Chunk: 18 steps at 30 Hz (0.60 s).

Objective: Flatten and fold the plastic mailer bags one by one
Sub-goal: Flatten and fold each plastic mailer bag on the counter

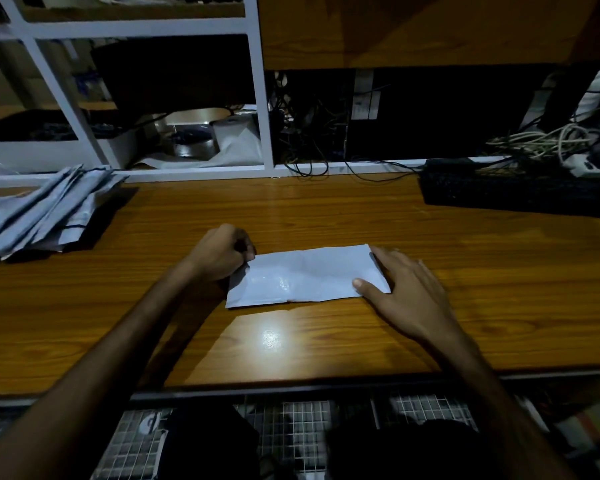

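The scene is dim, and the shelves of the white metal rack (258,81) behind the counter's far edge hold dark shapes that are hard to make out. At the far left of the glossy brown wooden counter (326,209), a loose stack of grey plastic mailer bags (39,209) lies fanned out, its left part cut off by the picture's edge. Near the middle of the counter, closer to the front edge, the left hand (222,252) is curled, its fingertips pinching the left end of a pale grey folded plastic mailer bag (305,277); the hand hides that corner. The bag lies flat, long side running left to right, with a bright glare spot on the wood just in front of it. The right hand (406,289) rests flat with fingers straight on the bag's right end, thumb on its near corner, covering that edge. At the far right corner a black keyboard (520,192) runs off the frame, with a tangle of pale and dark cables (541,140) behind it.
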Available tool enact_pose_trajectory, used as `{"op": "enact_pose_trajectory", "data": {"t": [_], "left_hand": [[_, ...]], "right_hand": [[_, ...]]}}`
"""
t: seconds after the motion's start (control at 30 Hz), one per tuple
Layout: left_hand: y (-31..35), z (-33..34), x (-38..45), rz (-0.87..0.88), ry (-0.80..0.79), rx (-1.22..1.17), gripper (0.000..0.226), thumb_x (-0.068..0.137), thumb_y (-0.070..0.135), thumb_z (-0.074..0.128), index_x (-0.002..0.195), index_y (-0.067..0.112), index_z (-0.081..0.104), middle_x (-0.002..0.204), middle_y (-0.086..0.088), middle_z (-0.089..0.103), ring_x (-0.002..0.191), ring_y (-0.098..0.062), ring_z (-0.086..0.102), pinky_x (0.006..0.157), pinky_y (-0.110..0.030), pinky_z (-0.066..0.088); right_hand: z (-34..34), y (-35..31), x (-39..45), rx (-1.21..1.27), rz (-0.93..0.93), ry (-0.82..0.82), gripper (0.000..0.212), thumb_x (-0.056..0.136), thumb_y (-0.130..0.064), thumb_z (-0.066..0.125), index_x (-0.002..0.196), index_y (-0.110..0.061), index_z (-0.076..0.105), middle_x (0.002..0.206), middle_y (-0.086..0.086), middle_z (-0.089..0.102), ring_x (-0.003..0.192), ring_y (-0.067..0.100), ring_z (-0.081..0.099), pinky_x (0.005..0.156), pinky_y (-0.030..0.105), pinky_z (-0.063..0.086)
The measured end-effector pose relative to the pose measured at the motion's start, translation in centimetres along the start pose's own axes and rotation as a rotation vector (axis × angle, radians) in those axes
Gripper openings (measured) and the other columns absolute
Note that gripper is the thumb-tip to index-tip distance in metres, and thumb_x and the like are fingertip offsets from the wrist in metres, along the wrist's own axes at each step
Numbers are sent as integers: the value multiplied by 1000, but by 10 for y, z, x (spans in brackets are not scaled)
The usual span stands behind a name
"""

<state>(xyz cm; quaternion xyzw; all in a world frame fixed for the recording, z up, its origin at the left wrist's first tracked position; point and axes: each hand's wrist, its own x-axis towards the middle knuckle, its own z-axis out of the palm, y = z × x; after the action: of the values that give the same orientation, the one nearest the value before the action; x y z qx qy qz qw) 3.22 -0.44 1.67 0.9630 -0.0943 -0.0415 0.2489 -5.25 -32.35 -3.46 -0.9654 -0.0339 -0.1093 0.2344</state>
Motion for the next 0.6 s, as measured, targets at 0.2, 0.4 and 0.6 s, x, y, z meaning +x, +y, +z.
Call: {"op": "enact_pose_trajectory", "data": {"t": [0.2, 0.4, 0.6], "left_hand": [[1, 4, 2, -16, -27, 64, 29, 89, -11, 55, 87, 17, 61, 87, -1, 65, 86, -18, 63, 66, -30, 48], [4, 18, -5, 28, 79, 82, 35, 87, -12, 50, 85, 23, 49, 90, 0, 59, 91, -23, 57, 69, -36, 42], [7, 23, -10, 39, 169, -183, 30, 97, -9, 44, 88, 19, 50, 79, -3, 59, 70, -19, 56, 55, -34, 42]], "right_hand": [[4, 4, 1, 25, -6, 21, 84, 88, -79, 43, 157, -32, 38, 154, -7, 49, 140, 18, 45, 120, 53, 30], [6, -10, 9, -18, -115, -80, 90, 89, -79, 52, 162, -34, 26, 167, -10, 28, 154, 14, 22, 127, 52, 7], [10, -41, 47, -34, -277, -272, 107, 81, -85, 56, 164, -41, 4, 172, -13, 7, 159, 15, 0, 123, 59, -15]]}}
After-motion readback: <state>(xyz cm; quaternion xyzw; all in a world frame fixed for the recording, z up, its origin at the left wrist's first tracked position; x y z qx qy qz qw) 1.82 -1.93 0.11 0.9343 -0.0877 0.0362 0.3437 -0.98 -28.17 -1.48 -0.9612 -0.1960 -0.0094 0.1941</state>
